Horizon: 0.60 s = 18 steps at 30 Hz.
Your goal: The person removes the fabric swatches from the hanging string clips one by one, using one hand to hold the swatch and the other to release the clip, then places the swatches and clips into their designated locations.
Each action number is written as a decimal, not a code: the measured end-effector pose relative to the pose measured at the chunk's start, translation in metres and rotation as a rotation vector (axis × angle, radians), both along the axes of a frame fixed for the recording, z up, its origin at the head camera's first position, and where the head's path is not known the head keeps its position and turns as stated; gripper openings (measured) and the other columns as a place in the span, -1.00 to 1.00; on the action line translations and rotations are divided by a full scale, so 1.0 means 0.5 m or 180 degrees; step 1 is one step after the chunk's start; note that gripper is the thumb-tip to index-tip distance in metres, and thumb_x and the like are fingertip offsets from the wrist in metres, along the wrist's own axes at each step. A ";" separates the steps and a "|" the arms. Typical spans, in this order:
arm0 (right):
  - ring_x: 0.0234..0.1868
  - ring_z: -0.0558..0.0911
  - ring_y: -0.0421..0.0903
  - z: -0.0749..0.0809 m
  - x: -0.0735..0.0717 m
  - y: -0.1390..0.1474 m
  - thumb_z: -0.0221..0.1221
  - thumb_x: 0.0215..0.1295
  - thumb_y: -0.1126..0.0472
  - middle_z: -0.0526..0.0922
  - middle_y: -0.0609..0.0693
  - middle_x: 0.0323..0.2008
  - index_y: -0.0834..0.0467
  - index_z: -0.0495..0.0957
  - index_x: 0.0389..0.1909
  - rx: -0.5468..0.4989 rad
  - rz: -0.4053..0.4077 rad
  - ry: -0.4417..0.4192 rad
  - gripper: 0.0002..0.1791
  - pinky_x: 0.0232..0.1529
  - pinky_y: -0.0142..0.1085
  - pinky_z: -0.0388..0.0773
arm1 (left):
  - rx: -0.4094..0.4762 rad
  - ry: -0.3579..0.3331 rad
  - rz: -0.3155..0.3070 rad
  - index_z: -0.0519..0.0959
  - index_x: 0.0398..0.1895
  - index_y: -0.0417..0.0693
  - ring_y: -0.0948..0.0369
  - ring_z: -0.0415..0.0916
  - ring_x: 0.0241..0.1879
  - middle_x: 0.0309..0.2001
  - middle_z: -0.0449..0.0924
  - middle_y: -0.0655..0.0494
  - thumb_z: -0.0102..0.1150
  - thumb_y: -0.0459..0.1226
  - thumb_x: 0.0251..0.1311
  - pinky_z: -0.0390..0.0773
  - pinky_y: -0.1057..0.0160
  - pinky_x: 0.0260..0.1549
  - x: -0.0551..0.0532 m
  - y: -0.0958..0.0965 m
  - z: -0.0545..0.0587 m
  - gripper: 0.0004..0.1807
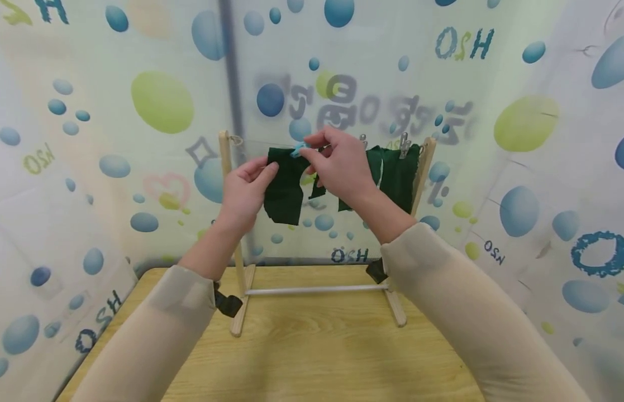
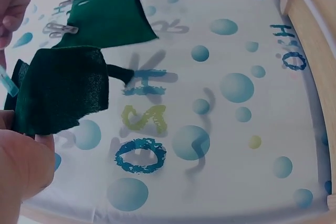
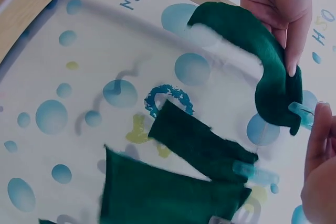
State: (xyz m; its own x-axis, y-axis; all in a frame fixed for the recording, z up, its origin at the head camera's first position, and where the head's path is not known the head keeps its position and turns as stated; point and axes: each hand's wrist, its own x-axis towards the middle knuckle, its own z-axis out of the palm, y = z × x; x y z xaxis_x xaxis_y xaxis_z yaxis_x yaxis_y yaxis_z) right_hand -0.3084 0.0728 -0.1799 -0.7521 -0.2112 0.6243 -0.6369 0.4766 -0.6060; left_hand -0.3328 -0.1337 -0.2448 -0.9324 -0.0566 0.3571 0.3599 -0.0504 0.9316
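Bubble-print curtain [image 1: 161, 100] on all sides, "OSH" lettering repeated. Pale wooden table [image 1: 317, 357] carries a small wooden drying rack [image 1: 226, 184] with a thin line strung between its two posts.

Left hand [image 1: 243, 192]: thumb and fingers pinch the left edge of a dark green cloth piece [image 1: 284, 187], keeping it draped over the line at the left end. From the left wrist view the same cloth [image 2: 60, 95] folds over just beside the palm.

Right hand [image 1: 339, 167]: fingers curled, pinching a light blue clothespin [image 1: 298, 149] at the top edge of that cloth, right on the line. Right wrist view shows the blue clip [image 3: 302, 115] touching the cloth's fold, fingertips on it. Cannot tell whether its jaws have bitten onto the fabric yet.

Progress, as judged: a larger green cloth [image 1: 399, 176] already hangs at the right end under metal clips [image 1: 404, 144]; a narrower green strip [image 3: 202, 148] hangs between, with another blue peg [image 3: 247, 170] on it. So two pieces are up, and the third is being pegged. Left to do: seat this pin and release both hands. No further loose cloth in view.
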 end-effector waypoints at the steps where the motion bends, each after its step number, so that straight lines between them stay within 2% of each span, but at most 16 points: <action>1: -0.41 0.77 -0.09 -0.002 0.004 0.007 0.33 0.59 0.16 0.79 0.15 -0.13 0.20 0.71 0.14 -0.0047 0.0024 0.0011 -0.75 -0.44 -0.32 0.68 | 0.0041 0.0014 -0.0062 0.59 0.49 -0.15 0.32 0.74 0.04 0.05 0.80 0.16 0.30 -0.13 0.59 0.71 0.34 0.20 0.003 -0.002 0.000 -0.47; 4: -0.46 0.73 -0.19 -0.009 0.014 0.030 0.36 0.57 0.19 0.83 0.13 -0.10 0.20 0.72 0.11 -0.0152 0.0061 0.0065 -0.77 -0.45 -0.33 0.68 | 0.0090 0.0005 -0.0193 0.58 0.50 -0.14 0.34 0.77 -0.05 -0.12 0.79 0.35 0.30 -0.16 0.59 0.73 0.41 0.08 0.014 -0.009 0.001 -0.48; 8: -0.49 0.71 -0.28 -0.020 0.027 0.061 0.36 0.56 0.20 0.86 0.22 -0.17 0.20 0.72 0.10 -0.0239 0.0064 0.0110 -0.78 -0.47 -0.35 0.67 | -0.0017 -0.0143 -0.0224 0.52 0.56 -0.13 0.27 0.62 0.27 -0.01 0.73 0.40 0.28 -0.13 0.60 0.59 0.30 0.40 0.033 -0.021 0.001 -0.43; 12: -0.48 0.70 -0.30 -0.032 0.039 0.091 0.36 0.57 0.21 0.86 0.23 -0.18 0.20 0.72 0.11 -0.0262 0.0047 0.0074 -0.78 -0.49 -0.34 0.67 | -0.0127 -0.0274 -0.0197 0.47 0.59 -0.19 0.14 0.39 0.56 0.29 0.65 0.15 0.26 -0.11 0.61 0.35 0.10 0.63 0.055 -0.032 -0.001 -0.38; 15: -0.49 0.71 -0.27 -0.045 0.048 0.116 0.36 0.56 0.21 0.85 0.22 -0.18 0.19 0.72 0.11 -0.0265 0.0010 0.0015 -0.78 -0.49 -0.31 0.67 | -0.0188 -0.0293 -0.0189 0.46 0.60 -0.21 0.11 0.34 0.61 0.48 0.55 -0.03 0.24 -0.12 0.62 0.31 0.08 0.65 0.072 -0.039 -0.003 -0.38; 18: -0.49 0.72 -0.25 -0.062 0.061 0.143 0.37 0.56 0.21 0.85 0.22 -0.15 0.19 0.71 0.11 -0.0300 -0.0022 -0.0100 -0.77 -0.49 -0.29 0.68 | -0.0288 -0.0327 -0.0201 0.45 0.60 -0.20 0.13 0.33 0.62 0.55 0.50 -0.09 0.23 -0.09 0.63 0.32 0.07 0.64 0.088 -0.046 -0.005 -0.37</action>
State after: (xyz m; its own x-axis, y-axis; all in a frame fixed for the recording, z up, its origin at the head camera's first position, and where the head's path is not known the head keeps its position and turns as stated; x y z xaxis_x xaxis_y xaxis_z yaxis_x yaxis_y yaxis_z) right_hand -0.2781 0.1441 -0.2111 -0.7728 -0.1474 0.6173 -0.6138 0.4208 -0.6679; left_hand -0.2886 -0.1564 -0.2475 -0.9650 0.0315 0.2604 0.2610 0.0159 0.9652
